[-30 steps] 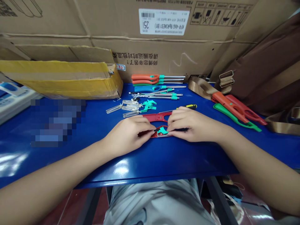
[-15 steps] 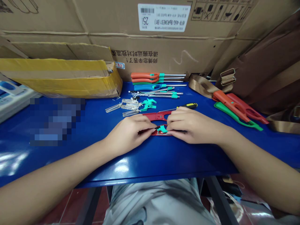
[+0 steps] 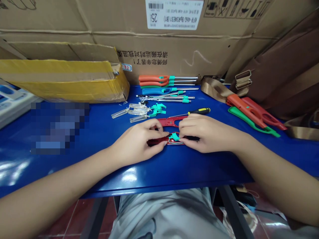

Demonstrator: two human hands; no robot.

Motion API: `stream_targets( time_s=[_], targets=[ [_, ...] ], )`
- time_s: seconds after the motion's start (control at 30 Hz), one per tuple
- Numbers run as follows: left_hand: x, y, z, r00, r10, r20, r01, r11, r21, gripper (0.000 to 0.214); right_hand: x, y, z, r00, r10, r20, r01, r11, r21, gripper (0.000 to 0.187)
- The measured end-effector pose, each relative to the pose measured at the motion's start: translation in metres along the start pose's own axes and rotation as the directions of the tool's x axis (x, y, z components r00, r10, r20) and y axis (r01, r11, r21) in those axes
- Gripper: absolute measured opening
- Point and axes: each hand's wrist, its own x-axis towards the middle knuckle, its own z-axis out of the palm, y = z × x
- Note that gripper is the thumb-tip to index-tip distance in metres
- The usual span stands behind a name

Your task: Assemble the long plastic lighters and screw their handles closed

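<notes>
My left hand (image 3: 141,137) grips the left part of an open red lighter casing half (image 3: 163,140) lying on the table, thumb at its near edge and fingers at its far edge. A teal trigger (image 3: 174,136) sits in the casing, with thin wires beside it. My right hand (image 3: 199,132) is closed, its fingertips pinching at the trigger's right side; exactly what lies under them is hidden. Just beyond, the other red casing half (image 3: 169,122) lies flat, partly behind my fingers. A screwdriver (image 3: 201,111) with a black and yellow handle lies behind my right hand.
Clear fuel tanks (image 3: 138,112) and loose teal triggers (image 3: 157,109) lie behind my left hand. Further back are metal lighter tubes (image 3: 174,99) and stacked lighters (image 3: 154,79). Casings (image 3: 249,109) lie at right. A yellow-taped box (image 3: 99,86) stands at left.
My left thumb and forefinger have shifted slightly right and spread along the casing, which has moved a little to the right. My right fingertips stay at the trigger. The view has tilted slightly.
</notes>
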Motion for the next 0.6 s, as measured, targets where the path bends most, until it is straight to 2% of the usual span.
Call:
stream_targets(
  time_s=[0.17, 0.37, 0.6],
  targets=[
    [-0.0002, -0.0007, -0.0010, 0.998, -0.012, 0.066, 0.010, 1.000, 0.018, 0.035, -0.0014, -0.0009, -0.0006, 1.000, 0.004, 0.001, -0.004, 1.000, 0.013, 0.017],
    [0.0007, 0.0011, -0.0034, 0.993, 0.003, 0.115, -0.007, 0.999, 0.037, 0.032, -0.0015, -0.0005, -0.0007, 1.000, 0.017, 0.012, -0.017, 0.998, 0.061, 0.017],
    [-0.0005, 0.0048, -0.0039, 0.993, 0.021, 0.117, -0.035, 0.992, 0.124, 0.030, 0.0000, -0.0011, 0.0010, 0.999, 0.030, 0.018, -0.032, 0.993, 0.113, 0.018]
  ],
)
